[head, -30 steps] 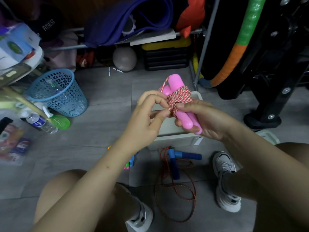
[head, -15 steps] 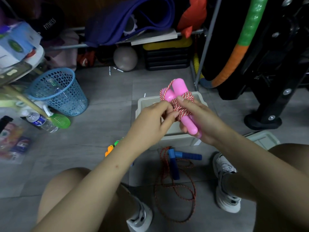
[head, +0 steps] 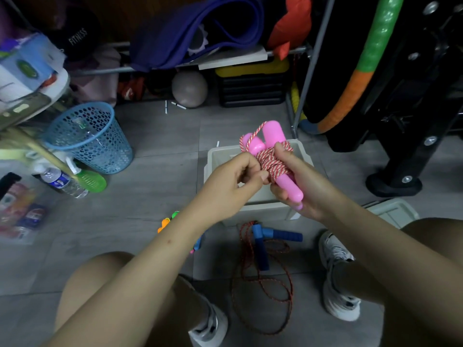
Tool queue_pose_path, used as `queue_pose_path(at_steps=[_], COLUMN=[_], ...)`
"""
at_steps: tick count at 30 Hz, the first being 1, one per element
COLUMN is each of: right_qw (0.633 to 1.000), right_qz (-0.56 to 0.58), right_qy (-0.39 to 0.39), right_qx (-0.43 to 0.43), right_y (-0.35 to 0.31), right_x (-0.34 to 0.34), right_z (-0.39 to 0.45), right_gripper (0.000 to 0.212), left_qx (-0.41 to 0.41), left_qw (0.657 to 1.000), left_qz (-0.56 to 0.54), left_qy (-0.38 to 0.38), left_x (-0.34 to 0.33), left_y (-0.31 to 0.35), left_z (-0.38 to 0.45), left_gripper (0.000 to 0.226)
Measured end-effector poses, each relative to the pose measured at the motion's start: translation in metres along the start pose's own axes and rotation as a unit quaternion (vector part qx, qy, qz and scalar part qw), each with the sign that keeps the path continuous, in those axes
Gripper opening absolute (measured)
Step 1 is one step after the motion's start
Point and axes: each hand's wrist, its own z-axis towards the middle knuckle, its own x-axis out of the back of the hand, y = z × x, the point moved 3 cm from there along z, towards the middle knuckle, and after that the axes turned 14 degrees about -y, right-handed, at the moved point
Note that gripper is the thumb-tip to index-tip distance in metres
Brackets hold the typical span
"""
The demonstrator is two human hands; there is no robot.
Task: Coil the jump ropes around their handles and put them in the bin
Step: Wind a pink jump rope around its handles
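Your left hand [head: 234, 180] pinches the rope end against the coil, tucking it in; your right hand [head: 299, 182] grips the pink jump rope [head: 273, 159] just above the bin [head: 213, 156]. Next, secure the end and lower it in; the blue-handled rope [head: 265, 249] lies uncoiled on the floor before the bin.

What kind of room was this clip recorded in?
Probably a home gym or storage corner: a rolled purple mat on a rack, a grey ball beneath it, a green-and-orange hoop, and jump ropes on the tiled floor.
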Motion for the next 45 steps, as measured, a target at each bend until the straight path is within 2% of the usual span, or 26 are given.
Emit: queue_pose_path(at_steps=[3,6,8,14,18,20,23,29,32,36,39,43,45], right_qw=[0.996,0.993,0.991,0.995,0.998,0.997,0.995,0.983,0.979,0.977,0.973,0.959,0.947], right_qz=[-0.073,-0.073,-0.087,-0.037,0.009,0.029,-0.034,-0.125,-0.123,-0.077,-0.058,-0.068,-0.093], right_qy=[0.043,0.091,0.105,0.09,0.063,0.063,0.098,0.115,0.133,0.148,0.152,0.154,0.153], right_qx=[0.027,0.005,-0.003,0.013,0.028,0.023,-0.014,-0.07,-0.094,-0.133,-0.167,-0.23,-0.267], right_y=[-0.001,0.009,0.015,0.02,0.014,0.015,0.02,0.057,0.091,0.143,0.178,0.215,0.235], right_x=[0.004,0.006,0.008,-0.005,-0.021,-0.032,-0.046,-0.06,-0.059,-0.055,-0.048,-0.039,-0.033], right_z=[0.002,0.004,0.005,0.008,0.008,0.011,0.021,0.047,0.064,0.081,0.093,0.106,0.111], right_gripper=[0.051,0.065,0.069,0.04,0.042,0.041,0.04,0.057,0.063,0.057,0.056,0.05,0.053], left_qx=[0.047,0.09,0.091,0.124,0.129,0.165,0.18,0.161,0.17,0.201,0.225,0.27,0.287], left_qw=[0.998,0.986,0.984,0.977,0.963,0.95,0.944,0.948,0.955,0.955,0.949,0.935,0.925], left_qz=[-0.01,-0.077,-0.077,-0.084,-0.138,-0.199,-0.238,-0.201,-0.153,-0.114,-0.111,-0.129,-0.143], left_qy=[0.051,0.113,0.129,0.153,0.194,0.177,0.141,0.185,0.19,0.184,0.191,0.191,0.203], left_x=[-0.006,-0.007,-0.008,-0.01,-0.004,-0.002,0.006,0.015,0.012,0.003,-0.005,-0.013,-0.018], left_y=[-0.009,-0.016,-0.016,-0.017,-0.013,-0.014,-0.018,-0.042,-0.068,-0.109,-0.145,-0.185,-0.207], left_z=[-0.001,-0.001,-0.002,-0.01,-0.02,-0.022,-0.029,-0.054,-0.071,-0.091,-0.102,-0.112,-0.119], left_gripper=[0.024,0.015,0.014,0.02,0.032,0.031,0.024,0.033,0.038,0.036,0.044,0.034,0.048])
